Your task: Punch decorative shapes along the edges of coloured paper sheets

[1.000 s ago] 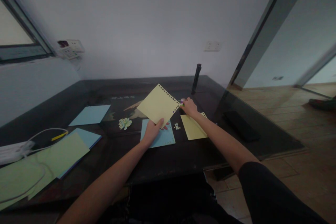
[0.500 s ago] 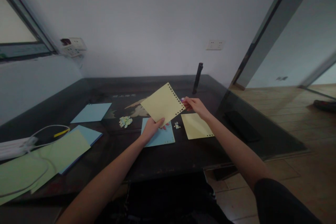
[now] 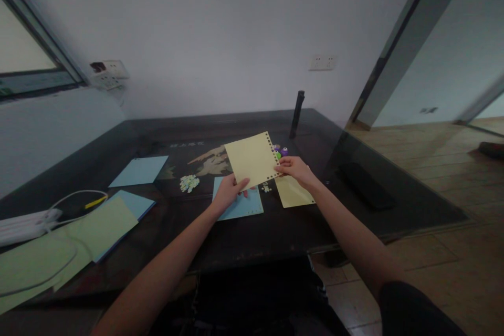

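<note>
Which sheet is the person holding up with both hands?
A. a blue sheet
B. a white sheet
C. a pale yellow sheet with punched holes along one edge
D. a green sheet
C: the left hand and right hand both grip the pale yellow sheet, whose right edge shows a row of holes.

yellow sheet (image 3: pixel 252 160) — punched right edge | tilted, raised above table

The held yellow sheet (image 3: pixel 252 160) covers the near part of the small punches (image 3: pixel 280 151) behind it, and their shape is too small to make out. The green sheets (image 3: pixel 47 252) run off the left edge. The scattered paper bits (image 3: pixel 189 183) blur together on the worktop (image 3: pixel 244 231).
</note>
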`<state>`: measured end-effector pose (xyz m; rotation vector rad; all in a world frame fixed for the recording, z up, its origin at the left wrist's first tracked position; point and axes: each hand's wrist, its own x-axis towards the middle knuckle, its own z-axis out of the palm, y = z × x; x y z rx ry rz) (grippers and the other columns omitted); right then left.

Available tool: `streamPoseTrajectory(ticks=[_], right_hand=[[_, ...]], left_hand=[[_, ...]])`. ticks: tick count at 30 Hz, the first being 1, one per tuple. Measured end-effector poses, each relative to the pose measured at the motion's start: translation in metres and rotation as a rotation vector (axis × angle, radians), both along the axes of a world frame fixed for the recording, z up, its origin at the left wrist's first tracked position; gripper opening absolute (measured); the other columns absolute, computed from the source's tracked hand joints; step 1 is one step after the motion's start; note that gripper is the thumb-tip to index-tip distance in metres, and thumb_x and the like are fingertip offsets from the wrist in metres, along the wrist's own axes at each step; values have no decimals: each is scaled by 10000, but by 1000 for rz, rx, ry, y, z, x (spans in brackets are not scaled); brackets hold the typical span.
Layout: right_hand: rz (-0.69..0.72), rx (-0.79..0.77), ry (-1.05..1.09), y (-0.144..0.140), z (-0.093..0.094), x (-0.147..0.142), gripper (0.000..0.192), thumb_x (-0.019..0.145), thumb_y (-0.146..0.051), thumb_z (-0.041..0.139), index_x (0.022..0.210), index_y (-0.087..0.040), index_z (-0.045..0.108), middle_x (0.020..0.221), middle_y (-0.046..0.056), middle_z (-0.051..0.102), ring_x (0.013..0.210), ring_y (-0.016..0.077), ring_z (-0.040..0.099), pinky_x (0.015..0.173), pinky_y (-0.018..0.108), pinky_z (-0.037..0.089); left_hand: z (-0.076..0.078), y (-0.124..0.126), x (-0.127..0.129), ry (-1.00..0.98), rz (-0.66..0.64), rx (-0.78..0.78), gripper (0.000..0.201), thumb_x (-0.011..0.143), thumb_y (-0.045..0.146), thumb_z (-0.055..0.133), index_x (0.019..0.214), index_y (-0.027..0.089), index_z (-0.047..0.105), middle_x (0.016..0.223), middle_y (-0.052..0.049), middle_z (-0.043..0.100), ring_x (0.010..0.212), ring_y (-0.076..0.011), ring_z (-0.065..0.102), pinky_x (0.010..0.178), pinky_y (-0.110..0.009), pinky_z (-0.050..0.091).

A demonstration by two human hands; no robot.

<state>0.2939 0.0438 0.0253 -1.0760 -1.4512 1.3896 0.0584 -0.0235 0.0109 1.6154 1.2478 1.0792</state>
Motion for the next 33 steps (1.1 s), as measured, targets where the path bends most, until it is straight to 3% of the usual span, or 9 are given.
streamPoseTrajectory(ticks=[5,10,16,19,24,29,33], right_hand=[[-42,26,2,-1,-3,-2,287,610,-316,778,787,-137,641,706,32,679,570,110,585,530,234,454],[-76,20,43,1,1,4,235,623,-286,762,759,-135,643,693,41,679,565,115,584,567,255,458],[-253,-22,125,-2,11,51,258,585,-234,779,792,-148,651,743,57,705,573,131,611,556,255,493],[-320,-47,106,-13,2,85,313,552,-241,800,812,-143,656,751,54,714,587,137,627,563,249,508],[-391,-135,0,-33,-21,121,329,538,-213,802,824,-141,658,730,51,717,556,137,624,532,239,501],[-366,-151,-90,-39,-31,122,352,565,-219,789,879,-145,649,695,48,716,571,160,643,545,253,510],[-324,-141,-145,-40,-31,117,395,576,-271,791,916,-139,641,692,60,716,586,185,655,563,283,515]], left_hand=[[-3,-1,1,66,-58,-11,326,786,435,583,741,121,657,528,-40,652,400,-105,484,431,-209,341],[-5,-1,3,-53,-92,-26,356,831,476,520,817,130,600,652,-65,693,460,-120,561,462,-219,384],[11,-10,10,-245,22,-8,310,836,412,545,938,125,601,766,-61,683,586,-119,599,554,-225,433],[22,-23,25,-397,-31,-112,245,825,358,582,943,147,622,957,-84,678,848,-158,628,760,-271,486],[30,-40,61,-627,-137,-397,258,835,286,583,1075,192,595,1295,-103,546,1240,-223,465,1029,-368,373],[23,-41,86,-687,-146,-549,385,866,245,516,1244,268,454,1451,-61,405,1367,-188,317,1129,-415,210],[17,-42,90,-694,-135,-593,619,801,133,525,1362,280,311,1510,-77,299,1389,-164,280,1136,-374,199]])
